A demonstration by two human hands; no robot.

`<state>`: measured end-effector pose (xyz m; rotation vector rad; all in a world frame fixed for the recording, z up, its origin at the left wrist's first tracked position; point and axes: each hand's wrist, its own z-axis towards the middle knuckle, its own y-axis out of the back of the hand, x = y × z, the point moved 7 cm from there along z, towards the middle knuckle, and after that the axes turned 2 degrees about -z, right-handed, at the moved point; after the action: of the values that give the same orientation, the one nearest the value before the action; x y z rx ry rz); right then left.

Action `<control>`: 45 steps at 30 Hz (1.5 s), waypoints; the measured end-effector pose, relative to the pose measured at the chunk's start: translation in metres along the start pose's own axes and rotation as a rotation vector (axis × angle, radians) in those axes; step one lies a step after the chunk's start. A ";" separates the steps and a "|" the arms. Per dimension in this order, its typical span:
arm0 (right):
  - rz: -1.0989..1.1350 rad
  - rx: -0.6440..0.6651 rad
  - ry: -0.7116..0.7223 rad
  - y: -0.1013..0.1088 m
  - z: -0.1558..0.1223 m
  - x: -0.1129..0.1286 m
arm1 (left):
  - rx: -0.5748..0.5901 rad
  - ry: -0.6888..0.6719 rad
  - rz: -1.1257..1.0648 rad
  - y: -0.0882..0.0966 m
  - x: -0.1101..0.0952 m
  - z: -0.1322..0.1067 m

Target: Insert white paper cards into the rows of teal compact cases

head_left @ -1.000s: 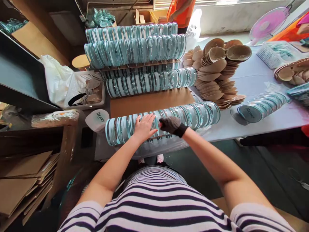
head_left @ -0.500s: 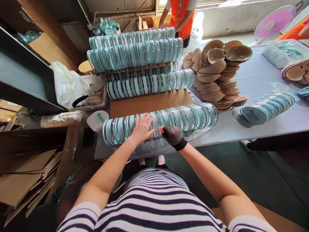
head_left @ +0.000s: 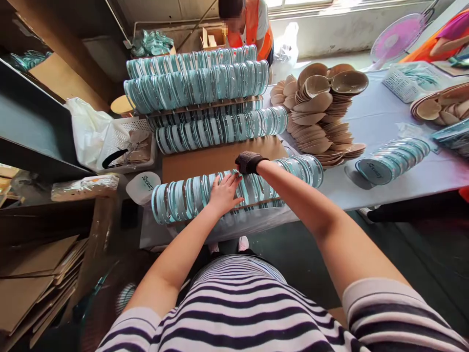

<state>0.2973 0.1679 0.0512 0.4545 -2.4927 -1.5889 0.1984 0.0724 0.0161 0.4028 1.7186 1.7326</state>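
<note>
In front of me lies a long row of upright round teal-rimmed discs [head_left: 183, 198] in clear shiny wrapping. My bare left hand [head_left: 225, 193] rests flat on the row near its middle, fingers stretched out. My right hand [head_left: 249, 162], in a dark fingerless-looking glove, is bent over the far side of the same row, just beyond my left fingertips. Its fingers are curled downward, and what they hold, if anything, is hidden. Under and behind the row is a brown cardboard sheet [head_left: 205, 157]. Beside the row's left end lies a pale flat piece [head_left: 142, 187] with dark lettering.
More rows of discs [head_left: 198, 83] are stacked behind the cardboard. Brown oval paddles [head_left: 311, 117] are piled to the right, near a shorter disc row [head_left: 394, 161]. A white basket [head_left: 146, 159] stands left. Across the table, a person in an orange vest [head_left: 256, 29] bends down.
My right hand has gone from the near side of the row over to its far side. My left hand stays flat on the discs. The person opposite has bent lower.
</note>
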 end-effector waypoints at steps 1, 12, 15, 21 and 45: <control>0.015 -0.050 0.029 -0.002 -0.012 0.001 | 0.001 0.000 -0.007 0.000 0.000 0.000; 0.196 -0.125 0.077 -0.154 -0.109 0.037 | 0.006 0.032 -0.008 0.004 -0.002 -0.004; 0.214 -0.131 0.085 -0.180 -0.107 0.039 | 0.013 0.047 0.008 0.003 -0.004 -0.007; 0.267 -0.105 0.051 -0.205 -0.111 0.033 | 0.045 0.069 0.037 0.004 -0.004 -0.009; 0.091 -0.051 0.008 -0.023 -0.036 -0.059 | 0.020 -0.002 -0.078 -0.016 -0.046 0.048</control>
<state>0.3676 0.1475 0.0484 0.3345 -2.4241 -1.6077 0.2664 0.0794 0.0155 0.3414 1.7285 1.6599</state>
